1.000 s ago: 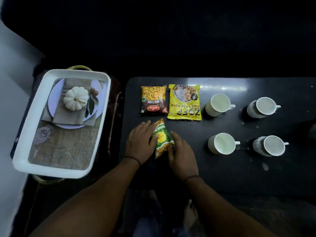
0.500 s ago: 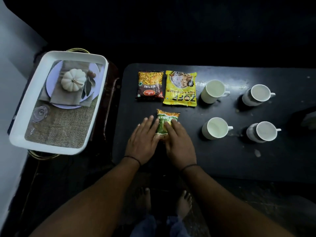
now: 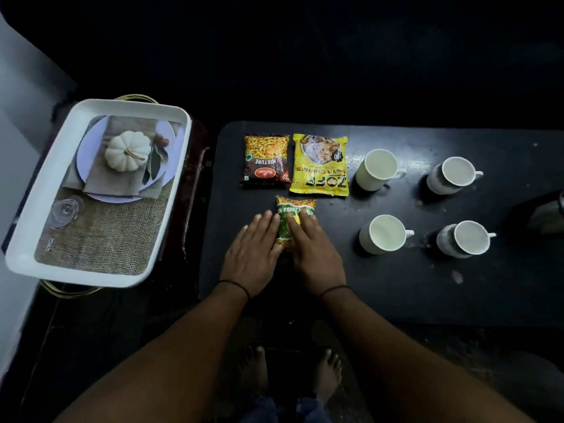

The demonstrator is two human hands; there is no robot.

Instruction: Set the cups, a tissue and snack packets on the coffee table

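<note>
On the black coffee table (image 3: pixel 396 285) a green snack packet (image 3: pixel 295 209) lies flat near the front left. My left hand (image 3: pixel 253 254) and my right hand (image 3: pixel 314 254) press on its two sides with fingers stretched out, covering its lower half. Just behind it lie a brown and orange mixture packet (image 3: pixel 266 161) and a yellow packet (image 3: pixel 319 166), side by side. To the right stand several white cups in two rows, the nearest (image 3: pixel 384 233) a hand's width from my right hand. I see no tissue.
A white tray (image 3: pixel 39 209) with a printed pumpkin picture sits on a gold-rimmed stand left of the table. A dark object (image 3: pixel 546 215) lies at the table's right edge. My bare feet (image 3: pixel 253 370) stand on the floor in front.
The green packet was tilted between my hands; it now lies straight and flat below the other two packets, with both hands spread over it.
</note>
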